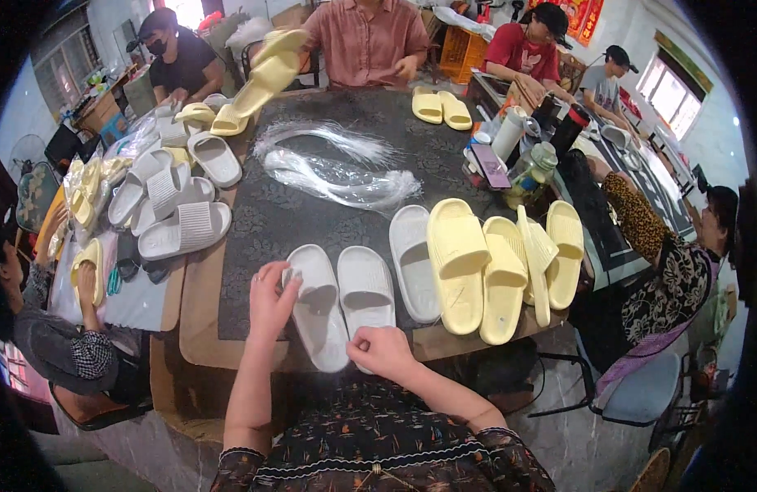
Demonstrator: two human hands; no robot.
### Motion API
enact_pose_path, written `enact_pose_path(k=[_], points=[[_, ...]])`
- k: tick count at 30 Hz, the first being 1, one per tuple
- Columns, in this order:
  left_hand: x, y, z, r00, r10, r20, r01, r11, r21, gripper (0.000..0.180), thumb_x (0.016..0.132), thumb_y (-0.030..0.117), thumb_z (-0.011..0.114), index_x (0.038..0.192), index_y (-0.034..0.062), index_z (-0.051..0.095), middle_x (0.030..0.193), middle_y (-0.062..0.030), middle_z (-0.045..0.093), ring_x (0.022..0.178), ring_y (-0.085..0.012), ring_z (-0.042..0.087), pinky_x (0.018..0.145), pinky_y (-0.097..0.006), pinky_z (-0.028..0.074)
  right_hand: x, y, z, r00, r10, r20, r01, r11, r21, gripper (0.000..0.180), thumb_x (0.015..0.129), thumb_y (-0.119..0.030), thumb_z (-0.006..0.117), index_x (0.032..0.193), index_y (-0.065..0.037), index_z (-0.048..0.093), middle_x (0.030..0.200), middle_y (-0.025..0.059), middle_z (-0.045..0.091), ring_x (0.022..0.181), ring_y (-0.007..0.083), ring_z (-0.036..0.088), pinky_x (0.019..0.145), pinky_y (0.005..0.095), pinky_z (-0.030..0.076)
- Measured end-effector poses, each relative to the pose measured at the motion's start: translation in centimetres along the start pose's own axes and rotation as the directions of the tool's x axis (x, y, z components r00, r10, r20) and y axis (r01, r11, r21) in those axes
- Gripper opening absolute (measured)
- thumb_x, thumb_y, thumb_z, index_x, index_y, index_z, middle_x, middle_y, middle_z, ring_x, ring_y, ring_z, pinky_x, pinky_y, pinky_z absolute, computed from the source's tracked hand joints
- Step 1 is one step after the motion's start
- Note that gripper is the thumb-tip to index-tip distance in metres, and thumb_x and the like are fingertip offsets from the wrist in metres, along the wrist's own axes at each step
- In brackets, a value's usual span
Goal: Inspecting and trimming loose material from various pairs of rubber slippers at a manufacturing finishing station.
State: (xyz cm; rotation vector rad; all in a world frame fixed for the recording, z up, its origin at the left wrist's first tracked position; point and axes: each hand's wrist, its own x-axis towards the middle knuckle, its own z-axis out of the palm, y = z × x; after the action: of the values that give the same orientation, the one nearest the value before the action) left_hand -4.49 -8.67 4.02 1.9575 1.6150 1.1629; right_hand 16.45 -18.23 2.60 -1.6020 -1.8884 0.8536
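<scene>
head view, hands [272,305] [382,351] gripping white slippers [339,303]

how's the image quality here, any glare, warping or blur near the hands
Head view: strong fisheye warp, the dark patterned table edges bow and black corners vignette the rim; the windows at upper right blow out white; light is soft and even, with faint shadows; the left hand and right hand on the pair of white foam slide sandals look fairly sharp, people at the rim softer.

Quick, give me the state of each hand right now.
Left hand: closed on the edge of the left white slipper.
Right hand: fingers curled at the heel of the right white slipper; a firm grip cannot be told.
</scene>
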Motion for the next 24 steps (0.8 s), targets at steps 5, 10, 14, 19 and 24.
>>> enact_pose_path(k=[5,10,14,19,24], points=[[3.3,-1.8,0.5,0.978,-0.026,0.207,-0.009,0.985,0.17,0.033,0.083,0.03,0.059,0.101,0.0024,0.065,0.101,-0.0147,0.063,0.094,-0.0335,0.053,0.087,-0.04,0.041,2.1,-0.8,1.6,0.991,-0.069,-0.117,0.057,0.993,-0.102,0.024,0.076,-0.03,0.061,0.069,-0.008,0.066,0.063,0.0111,0.064,0.059,0.0306,0.063,0.057,0.0421,0.05],[4.9,-2.5,1.6,0.942,0.048,0.333,-0.125,0.969,0.214,0.031,0.084,0.031,0.057,0.087,0.0026,0.069,0.086,-0.0137,0.066,0.09,-0.0355,0.054,0.084,-0.04,0.043,4.3,-0.7,3.4,0.967,-0.15,-0.206,0.101,0.968,-0.231,0.023,0.079,-0.028,0.06,0.068,-0.008,0.063,0.059,0.0123,0.062,0.056,0.0311,0.062,0.053,0.0419,0.049],[5.8,-3.0,2.3,0.907,0.014,0.42,-0.138,0.954,0.267,0.034,0.085,0.033,0.055,0.086,0.0017,0.069,0.084,-0.0189,0.065,0.085,-0.0392,0.056,0.079,-0.045,0.045,5.6,-1.9,4.3,0.943,-0.226,-0.244,0.143,0.938,-0.316,0.024,0.083,-0.026,0.056,0.067,-0.007,0.057,0.057,0.0138,0.06,0.054,0.0314,0.062,0.05,0.0432,0.049],[7.3,-2.7,2.4,0.781,-0.069,0.621,-0.094,0.97,0.225,0.036,0.086,0.033,0.052,0.085,0.0001,0.067,0.08,-0.0225,0.064,0.081,-0.0399,0.059,0.077,-0.046,0.047,6.6,-1.6,5.3,0.946,-0.196,-0.258,0.112,0.946,-0.306,0.025,0.084,-0.028,0.056,0.069,-0.008,0.059,0.057,0.016,0.059,0.054,0.0339,0.061,0.05,0.0458,0.049],[7.6,-2.8,3.4,0.741,-0.104,0.663,0.041,0.993,0.111,0.037,0.085,0.034,0.052,0.094,0.0021,0.067,0.087,-0.0219,0.065,0.086,-0.0368,0.063,0.077,-0.042,0.048,6.6,-1.3,5.7,0.947,-0.167,-0.275,0.085,0.954,-0.287,0.025,0.085,-0.028,0.055,0.07,-0.008,0.056,0.056,0.0161,0.059,0.053,0.0343,0.061,0.049,0.0461,0.049]])
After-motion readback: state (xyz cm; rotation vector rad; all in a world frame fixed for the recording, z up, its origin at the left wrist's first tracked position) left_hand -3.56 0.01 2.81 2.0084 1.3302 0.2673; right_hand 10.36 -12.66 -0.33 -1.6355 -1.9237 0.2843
